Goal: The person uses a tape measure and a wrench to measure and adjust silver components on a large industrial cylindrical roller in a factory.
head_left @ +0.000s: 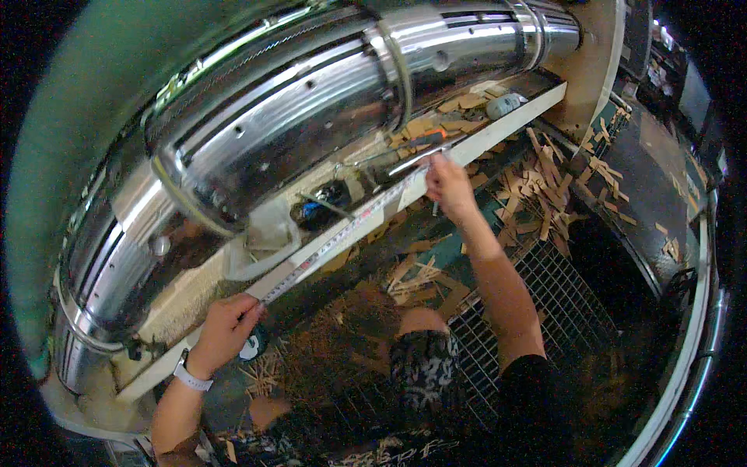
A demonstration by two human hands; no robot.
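Note:
A pale rail (498,138) runs diagonally below a large shiny metal cylinder (280,101). Along the rail lies a white measuring strip (331,251) with printed marks. My left hand (226,331), a light watch band at its wrist, is closed over the rail at the strip's near end. Farther right, my right hand (449,185) is closed at the rail around a slim metal tool (414,162). Part of that tool is hidden in the fist, so its exact kind cannot be made out. Near it lies a dark tool with an orange part (433,138).
Behind the rail, a trough holds a translucent plastic container (264,240), a dark object with blue (315,206), a pale rounded item (504,105) and cardboard scraps. More cardboard scraps (537,183) lie below, by a metal grate (564,292). My knees are beneath my arms.

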